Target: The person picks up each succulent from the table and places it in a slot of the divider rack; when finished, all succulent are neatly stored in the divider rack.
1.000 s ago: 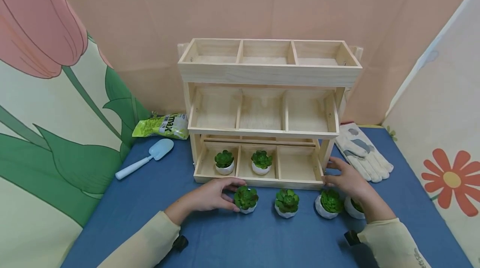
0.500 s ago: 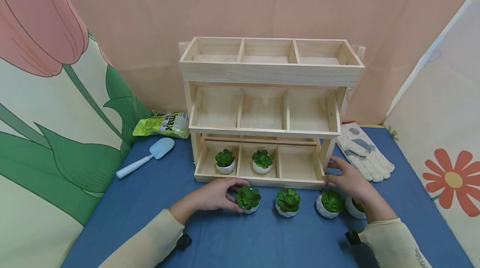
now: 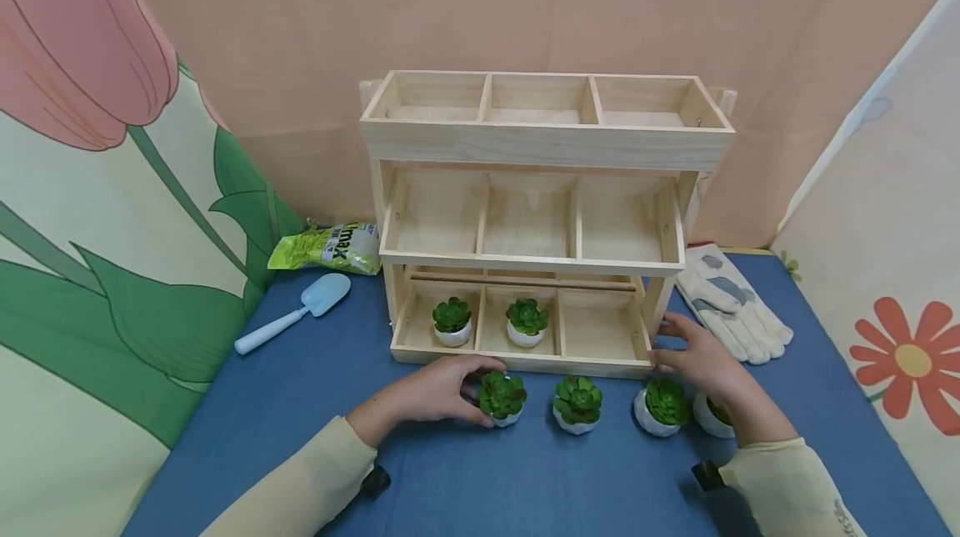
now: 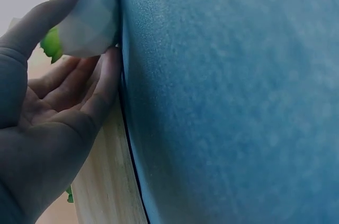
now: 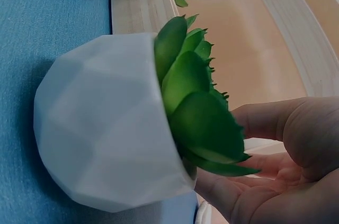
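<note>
"Judging by eye alone, how might the potted succulent [image 3: 502,395] be expected to handle?"

"As something light and stiff, probably. The faceted white pot [image 4: 92,20] looks hard and smooth, so some slipping, and perhaps chipping, should be allowed for."

"Where is it found?"

"On the blue cloth [image 3: 465,487], just in front of the bottom tier [image 3: 585,368] of the wooden rack [image 3: 547,145]. It is held by the left hand [image 3: 450,391]: the thumb is laid on one facet, fingertips are set against another part of the wall, and the digits are parted only by the pot itself."

"And the right hand [image 3: 697,362]?"

"Its bent fingers are placed at the tier's right end; whether the wood is gripped or merely touched cannot be told."

"Could the leaves [image 3: 504,388] be used as a handle?"

"They are better avoided: pointed and plastic-looking, they could be bent or pulled loose. The pot wall is to be preferred, pinched across its facets."

"How is the rack made?"

"Boxy compartments are formed from pale, plain wood."
</note>
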A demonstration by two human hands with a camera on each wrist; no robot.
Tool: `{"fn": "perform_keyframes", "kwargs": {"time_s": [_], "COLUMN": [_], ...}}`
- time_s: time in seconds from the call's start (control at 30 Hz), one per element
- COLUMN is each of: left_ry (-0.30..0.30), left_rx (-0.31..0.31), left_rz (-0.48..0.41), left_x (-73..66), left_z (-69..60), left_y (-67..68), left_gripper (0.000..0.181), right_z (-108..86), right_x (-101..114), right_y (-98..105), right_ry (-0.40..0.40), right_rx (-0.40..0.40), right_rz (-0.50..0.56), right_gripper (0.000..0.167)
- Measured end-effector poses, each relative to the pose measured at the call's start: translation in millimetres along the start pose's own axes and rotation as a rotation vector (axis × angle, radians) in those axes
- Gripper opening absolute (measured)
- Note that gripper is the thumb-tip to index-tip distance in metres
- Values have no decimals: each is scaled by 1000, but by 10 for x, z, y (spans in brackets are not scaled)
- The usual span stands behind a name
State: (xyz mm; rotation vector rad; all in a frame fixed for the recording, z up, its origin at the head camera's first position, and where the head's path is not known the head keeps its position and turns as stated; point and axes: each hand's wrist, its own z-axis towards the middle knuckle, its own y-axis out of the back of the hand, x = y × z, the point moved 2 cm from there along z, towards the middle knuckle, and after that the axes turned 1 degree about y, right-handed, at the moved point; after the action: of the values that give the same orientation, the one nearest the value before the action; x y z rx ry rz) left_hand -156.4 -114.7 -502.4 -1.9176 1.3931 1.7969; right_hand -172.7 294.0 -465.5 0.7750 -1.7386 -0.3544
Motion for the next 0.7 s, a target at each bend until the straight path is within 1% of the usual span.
{"fn": "perform_keyframes", "kwargs": {"time_s": [0.3,0.7], "left_ry": [-22,-19], "left_rx": [-9,-21], "left_rz": [7,43], "left_x": [-15,-19], "left_z": [9,7], "left_y": [-6,1], "left_gripper": [77,72], "right_z": [5,-1], "right_x": [-16,5], "right_y": [20,12], "right_ry": [-12,-14], "right_rx": [3,10], "right_rz": [-12,-7], "right_gripper": [89,90]}}
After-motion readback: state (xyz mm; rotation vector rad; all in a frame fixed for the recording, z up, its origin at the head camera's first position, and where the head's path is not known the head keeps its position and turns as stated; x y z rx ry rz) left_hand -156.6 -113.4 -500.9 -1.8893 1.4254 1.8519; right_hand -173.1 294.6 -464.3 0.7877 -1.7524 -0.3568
